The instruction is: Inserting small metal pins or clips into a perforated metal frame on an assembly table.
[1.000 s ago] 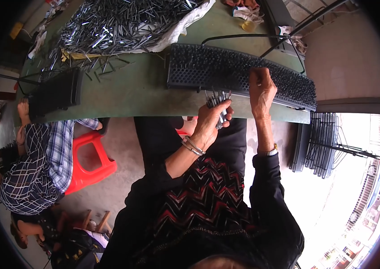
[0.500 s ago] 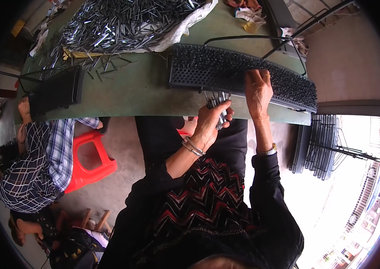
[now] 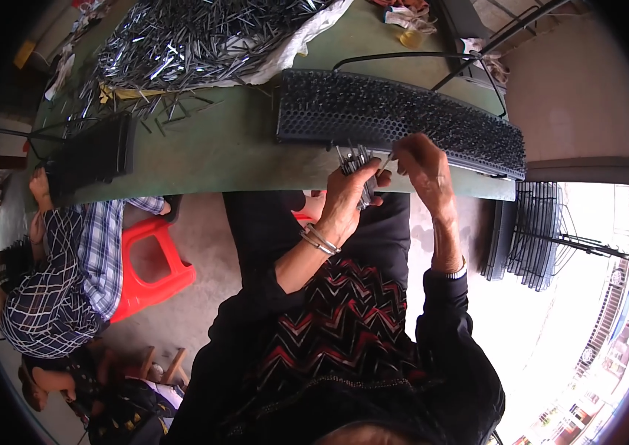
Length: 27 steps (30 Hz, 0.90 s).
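A bundle of thin, short metal rods [image 3: 356, 159] stands up out of my left hand [image 3: 342, 199], whose fingers are closed round it over the table's near edge. Just to its right, my right hand [image 3: 430, 176] is pinched, with what looks like a single metal rod [image 3: 386, 162] at its fingertips beside the bundle. Beyond both hands lies a long black perforated rack [image 3: 329, 122]. Rows of its holes at the left and near side show bare, while rods stick up densely over the rest. Some of its near side is hidden behind my right hand.
A large heap of loose rods [image 3: 188, 44] lies on a white sheet [image 3: 303, 41] on the green table [image 3: 203, 167]. A co-worker [image 3: 54, 274] sits left, by another black rack [image 3: 92, 152] and a red stool [image 3: 169, 285]. More racks [image 3: 533, 233] stand at the right.
My right hand has come away from the rack, back toward me and slightly left, to the bundle. The left hand has hardly moved and still grips the rods.
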### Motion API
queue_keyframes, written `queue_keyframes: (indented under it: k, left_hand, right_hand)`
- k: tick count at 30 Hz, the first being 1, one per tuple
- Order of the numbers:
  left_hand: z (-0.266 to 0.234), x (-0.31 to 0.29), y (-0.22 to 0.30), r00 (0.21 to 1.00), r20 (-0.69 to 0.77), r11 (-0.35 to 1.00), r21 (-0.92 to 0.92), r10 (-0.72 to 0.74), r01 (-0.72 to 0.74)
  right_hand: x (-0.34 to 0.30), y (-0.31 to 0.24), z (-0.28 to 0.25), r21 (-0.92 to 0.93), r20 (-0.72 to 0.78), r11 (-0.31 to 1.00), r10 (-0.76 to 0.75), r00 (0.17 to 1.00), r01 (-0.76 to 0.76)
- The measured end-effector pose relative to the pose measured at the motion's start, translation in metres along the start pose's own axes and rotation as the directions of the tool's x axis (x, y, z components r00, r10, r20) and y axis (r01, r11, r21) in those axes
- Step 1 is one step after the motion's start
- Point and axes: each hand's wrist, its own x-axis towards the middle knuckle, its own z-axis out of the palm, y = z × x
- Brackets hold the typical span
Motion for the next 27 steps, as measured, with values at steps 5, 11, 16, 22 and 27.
queue_keyframes:
  k: [5, 11, 16, 22, 27]
  left_hand:
    - [0.0, 0.007, 0.004, 1.0, 0.026, 0.995, -0.102, -0.011, 0.013]
    - [-0.008, 0.019, -0.005, 1.0, -0.012, 0.997, -0.073, -0.015, 0.014]
    - [-0.008, 0.016, -0.008, 0.999, 0.049, 0.994, -0.104, -0.016, 0.021]
    - [0.001, 0.007, -0.004, 0.998, 0.059, 1.0, -0.013, -0.011, 0.011]
    - [-0.002, 0.003, -0.002, 0.998, 0.054, 1.0, 0.01, 0.019, -0.02]
  right_hand:
    - [0.014, 0.001, -0.006, -0.354, -0.451, 0.92, -0.323, 0.832, 0.165]
    - [0.039, 0.029, -0.001, -0.506, -0.457, 0.825, -0.503, 0.733, 0.25]
    - [0.042, 0.035, 0.008, -0.592, -0.344, 0.774, -0.493, 0.799, 0.223]
    - [0.04, 0.026, 0.008, -0.635, -0.322, 0.757, -0.445, 0.836, 0.158]
    - [0.006, 0.002, -0.001, -0.158, 0.108, 0.985, -0.051, 0.993, 0.067]
